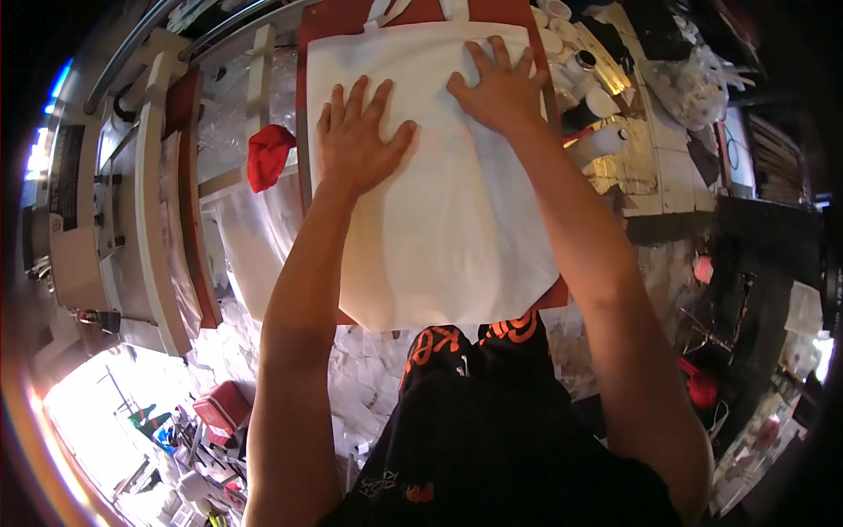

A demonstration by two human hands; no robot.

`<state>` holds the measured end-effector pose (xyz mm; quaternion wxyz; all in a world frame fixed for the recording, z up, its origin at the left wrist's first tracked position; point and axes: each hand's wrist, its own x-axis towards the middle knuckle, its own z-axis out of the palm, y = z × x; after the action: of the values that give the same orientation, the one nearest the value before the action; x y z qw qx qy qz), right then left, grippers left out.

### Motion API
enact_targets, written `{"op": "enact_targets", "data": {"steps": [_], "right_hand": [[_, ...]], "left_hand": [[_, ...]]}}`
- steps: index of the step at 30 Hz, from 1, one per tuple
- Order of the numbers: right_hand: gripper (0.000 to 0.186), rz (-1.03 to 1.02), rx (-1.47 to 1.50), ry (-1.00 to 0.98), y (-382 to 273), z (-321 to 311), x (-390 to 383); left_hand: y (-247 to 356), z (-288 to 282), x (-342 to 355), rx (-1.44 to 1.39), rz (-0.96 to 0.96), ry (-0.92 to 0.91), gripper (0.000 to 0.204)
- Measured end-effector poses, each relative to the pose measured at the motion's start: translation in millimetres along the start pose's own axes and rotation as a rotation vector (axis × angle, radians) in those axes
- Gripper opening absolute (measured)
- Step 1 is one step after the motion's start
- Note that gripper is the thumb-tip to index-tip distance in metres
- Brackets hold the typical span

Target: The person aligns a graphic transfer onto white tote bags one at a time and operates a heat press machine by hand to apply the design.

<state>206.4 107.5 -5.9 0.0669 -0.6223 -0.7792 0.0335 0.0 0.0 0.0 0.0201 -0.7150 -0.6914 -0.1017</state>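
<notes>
A white tote bag [430,237] lies flat on a reddish-brown board [338,19], its handles at the far end and its bottom edge toward me. My left hand [360,140] rests palm down on the bag's left side with the fingers spread. Farther up on the right, my right hand [502,88] presses on the cloth near the bag's top corner, fingers apart and slightly bent. Neither hand holds anything. Soft creases run down the cloth between my arms.
A red cloth [270,156] hangs on the frame left of the board. Right of it stand bottles and tubs, among them a white bottle [599,142], beside a clear plastic bag [698,88]. Pale scraps cover the floor near my legs. A red box [223,409] sits lower left.
</notes>
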Motion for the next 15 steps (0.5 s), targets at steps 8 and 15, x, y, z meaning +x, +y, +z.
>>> {"op": "enact_targets", "data": {"steps": [8, 15], "right_hand": [[0.062, -0.097, 0.135, -0.136, 6.5, -58.8, -19.0], [0.031, 0.228, 0.697, 0.189, 102.4, -65.5, -248.5]], "left_hand": [[-33.6, -9.9, 22.9, -0.327, -0.107, -0.082, 0.055], [-20.3, -104.3, -126.6, -0.591, -0.514, 0.363, 0.026]]}}
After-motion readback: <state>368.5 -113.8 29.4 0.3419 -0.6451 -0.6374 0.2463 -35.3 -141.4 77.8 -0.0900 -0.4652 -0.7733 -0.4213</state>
